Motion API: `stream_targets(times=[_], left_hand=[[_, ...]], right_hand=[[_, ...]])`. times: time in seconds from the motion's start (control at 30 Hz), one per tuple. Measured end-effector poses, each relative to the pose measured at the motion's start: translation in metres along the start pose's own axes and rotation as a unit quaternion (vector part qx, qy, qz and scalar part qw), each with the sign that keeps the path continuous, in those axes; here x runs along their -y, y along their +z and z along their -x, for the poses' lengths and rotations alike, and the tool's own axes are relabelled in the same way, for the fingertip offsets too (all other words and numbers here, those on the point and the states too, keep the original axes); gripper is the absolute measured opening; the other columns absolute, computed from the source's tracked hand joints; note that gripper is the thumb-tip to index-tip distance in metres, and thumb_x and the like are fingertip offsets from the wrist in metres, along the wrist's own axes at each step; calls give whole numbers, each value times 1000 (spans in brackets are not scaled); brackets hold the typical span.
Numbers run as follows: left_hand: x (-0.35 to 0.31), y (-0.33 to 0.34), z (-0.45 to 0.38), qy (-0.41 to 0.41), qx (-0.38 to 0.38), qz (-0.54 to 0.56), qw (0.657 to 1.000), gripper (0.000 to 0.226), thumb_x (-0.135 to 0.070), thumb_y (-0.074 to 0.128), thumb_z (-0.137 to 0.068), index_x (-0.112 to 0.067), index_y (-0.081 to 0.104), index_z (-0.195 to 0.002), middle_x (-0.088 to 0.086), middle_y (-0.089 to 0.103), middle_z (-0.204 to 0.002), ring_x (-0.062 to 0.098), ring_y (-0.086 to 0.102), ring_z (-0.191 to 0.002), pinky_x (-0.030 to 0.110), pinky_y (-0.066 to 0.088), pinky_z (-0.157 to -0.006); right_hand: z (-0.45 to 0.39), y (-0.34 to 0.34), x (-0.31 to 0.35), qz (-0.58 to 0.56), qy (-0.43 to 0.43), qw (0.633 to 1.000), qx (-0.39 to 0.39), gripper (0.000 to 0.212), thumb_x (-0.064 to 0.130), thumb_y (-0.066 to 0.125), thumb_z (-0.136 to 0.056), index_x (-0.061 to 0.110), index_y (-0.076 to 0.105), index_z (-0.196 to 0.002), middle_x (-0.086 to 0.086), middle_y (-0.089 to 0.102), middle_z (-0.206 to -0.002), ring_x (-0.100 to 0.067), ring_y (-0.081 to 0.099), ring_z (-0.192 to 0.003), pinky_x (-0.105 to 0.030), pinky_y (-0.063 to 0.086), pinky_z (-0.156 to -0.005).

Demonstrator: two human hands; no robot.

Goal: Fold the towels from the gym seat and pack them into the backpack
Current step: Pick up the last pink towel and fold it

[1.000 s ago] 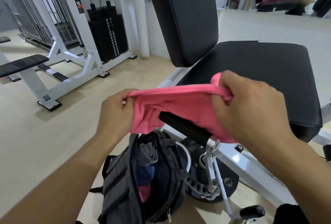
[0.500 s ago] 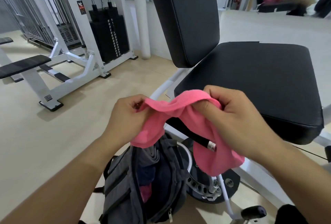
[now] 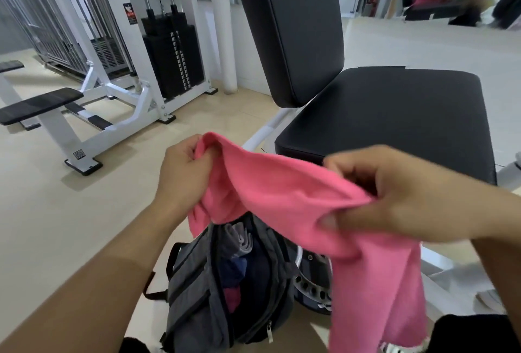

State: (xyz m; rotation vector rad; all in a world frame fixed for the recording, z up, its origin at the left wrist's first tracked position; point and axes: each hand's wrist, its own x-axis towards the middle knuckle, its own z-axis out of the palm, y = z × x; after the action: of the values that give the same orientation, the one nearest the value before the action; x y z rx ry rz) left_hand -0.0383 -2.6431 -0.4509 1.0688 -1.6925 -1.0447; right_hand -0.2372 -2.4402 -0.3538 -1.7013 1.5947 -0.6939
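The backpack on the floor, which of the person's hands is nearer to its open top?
Left. The left hand grips the pink towel just above and left of the backpack opening. The right hand grips it farther right, by the seat.

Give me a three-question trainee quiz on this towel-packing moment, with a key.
1. True or false: both the left hand and the right hand grip the pink towel.
2. Where is the backpack? A. on the gym seat B. on the floor, unzipped, below the towel C. on the person's back
3. Fill in: the seat holds ___ towels in view.

Key: 1 true; 2 B; 3 no.
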Motion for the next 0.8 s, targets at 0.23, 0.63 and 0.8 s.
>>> stream_targets(times=[0.23, 0.63, 0.8], left_hand=[[10, -6, -5, -12, 38, -48, 998, 25, -1, 66, -85, -24, 75, -79, 4, 71, -79, 14, 62, -71, 26, 48, -61], [-34, -48, -1, -214, 380, 244, 866, 49, -32, 94, -55, -14, 82, -99, 12, 71, -98, 25, 66, -80, 37, 57, -77], [-5, 4, 2, -304, 245, 162, 906, 32, -25, 58, -99, -2, 72, -118, 18, 75, -105, 30, 71, -91, 41, 54, -93]], right_hand=[[-22, -98, -52, 312, 230, 891, -238, 11, 25, 77, -81, 27, 67, -76, 1, 69, -85, -21, 59, -77, -33, 44, -69], [50, -199, -67, 119, 253, 956, -85, 40, 41, 96, -64, 12, 79, -87, -25, 74, -85, -42, 72, -80, -62, 53, -87], [-35, -189, -58, 410, 204, 825, -330, 21, 29, 84, -80, 33, 70, -96, -17, 69, -114, -37, 60, -103, -45, 48, -95]])
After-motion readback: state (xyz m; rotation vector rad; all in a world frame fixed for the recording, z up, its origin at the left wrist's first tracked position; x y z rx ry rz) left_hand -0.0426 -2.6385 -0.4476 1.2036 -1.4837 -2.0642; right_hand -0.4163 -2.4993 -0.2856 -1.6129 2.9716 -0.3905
